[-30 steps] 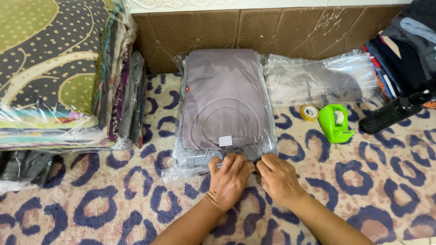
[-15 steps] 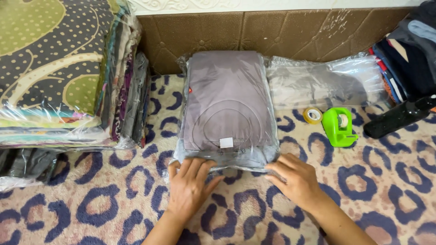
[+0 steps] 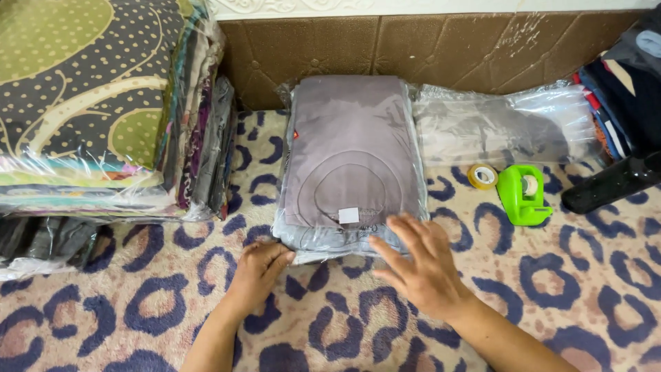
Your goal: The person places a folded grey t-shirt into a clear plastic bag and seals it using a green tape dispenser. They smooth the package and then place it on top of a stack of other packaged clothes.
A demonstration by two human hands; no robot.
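A: What is the biggest thing here?

B: The blanket (image 3: 523, 303) underneath it all. It is pink-beige with dark blue rings. Behind it runs a brown padded wall (image 3: 441, 48).

A: And next?

B: One tall pile of bagged cloths (image 3: 103, 117) on the left. I cannot count the cloths in it. There is also one pile of dark clothes (image 3: 623, 89) at the far right.

A: What is in the middle?

B: One grey folded shirt in a clear bag (image 3: 351, 158), lying flat on the blanket. One more clear bag (image 3: 502, 124) lies just beside it on the right, with something grey inside.

A: How many hands?

B: Two. The left hand (image 3: 258, 272) touches the near left corner of the shirt bag, fingers bent a little and resting on the edge. The right hand (image 3: 420, 265) is open with fingers spread, lying over the near right edge. Neither hand holds anything tight.

A: Any small things?

B: One black thing (image 3: 609, 182) at the right, I cannot tell what it is. One green tape holder (image 3: 521, 195). One small yellow roll of tape (image 3: 483, 176) just beside it.
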